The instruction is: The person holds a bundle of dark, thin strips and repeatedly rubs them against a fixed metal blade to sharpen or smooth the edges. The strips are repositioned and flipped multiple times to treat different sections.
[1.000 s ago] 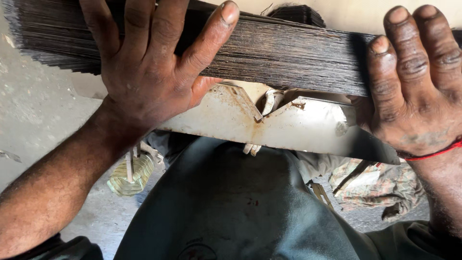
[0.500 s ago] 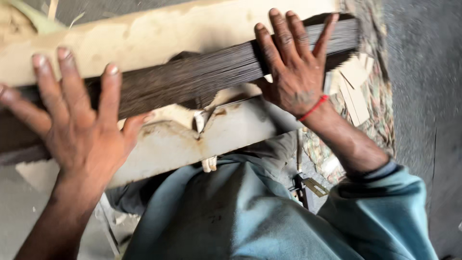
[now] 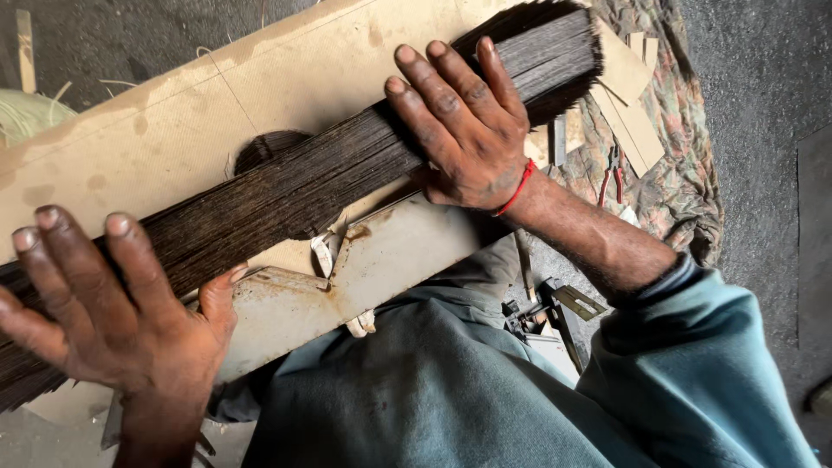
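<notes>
Since half a second ago my view swung; long bundle of thin dark sticks point(image 3: 295, 186) now lies diagonally on the pale worn board point(image 3: 173, 121). Left hand point(image 3: 113, 321) and right hand point(image 3: 464, 130) press flat, fingers spread wide, gripping nothing. Uneven pressure could fan the sticks loose.

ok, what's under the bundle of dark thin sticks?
The bundle of dark sticks lies on a tan board, its near edge over a worn whitish metal plate. Left hand and right hand press flat on top. The surface directly beneath the bundle is hidden.
</notes>
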Available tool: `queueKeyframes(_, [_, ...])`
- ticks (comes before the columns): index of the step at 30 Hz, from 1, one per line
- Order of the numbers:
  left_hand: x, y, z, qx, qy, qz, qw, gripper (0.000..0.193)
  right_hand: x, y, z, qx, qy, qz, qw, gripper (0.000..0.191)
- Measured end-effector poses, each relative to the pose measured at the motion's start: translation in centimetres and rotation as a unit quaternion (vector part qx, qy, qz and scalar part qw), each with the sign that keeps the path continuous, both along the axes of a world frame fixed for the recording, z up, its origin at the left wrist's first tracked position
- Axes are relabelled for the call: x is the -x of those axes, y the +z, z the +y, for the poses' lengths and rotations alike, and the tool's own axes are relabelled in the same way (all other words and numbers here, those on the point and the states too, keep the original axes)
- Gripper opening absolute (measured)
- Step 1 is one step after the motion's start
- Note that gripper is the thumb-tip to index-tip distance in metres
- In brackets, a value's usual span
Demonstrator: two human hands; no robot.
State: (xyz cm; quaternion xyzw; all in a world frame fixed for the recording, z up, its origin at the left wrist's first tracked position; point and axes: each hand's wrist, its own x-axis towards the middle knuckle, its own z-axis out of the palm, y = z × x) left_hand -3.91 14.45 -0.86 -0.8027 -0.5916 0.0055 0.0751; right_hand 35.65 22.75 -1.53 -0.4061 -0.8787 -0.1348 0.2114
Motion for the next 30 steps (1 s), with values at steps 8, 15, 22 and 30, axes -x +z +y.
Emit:
queueKeyframes(8, [0.3, -1.4, 0.3, -0.003, 0.005, -0.082, 0.997, 0.100, 1.9, 2.2, -0.9, 0.069, -0.030, -0.010, 0.997, 0.067])
queueKeyframes(15, [2.6, 0.4, -0.3, -0.074, -0.013, -0.116, 0.990, 0.109, 9.7, 3.2, -1.6, -0.024, -0.038, -0.165, 0.985, 0.068])
queueKeyframes(22, [2.6, -0.2, -0.6, -0.059, 0.025, -0.122, 0.990, 0.111, 9.3, 1.9, -0.2, 0.095, 0.064, -0.071, 0.991, 0.059])
queueKeyframes(30, [3.2, -2.0, -0.1, -0.098, 0.021, -0.111, 0.989, 0.105, 10.7, 1.6, -0.5, 0.067, 0.086, -0.012, 0.994, 0.067])
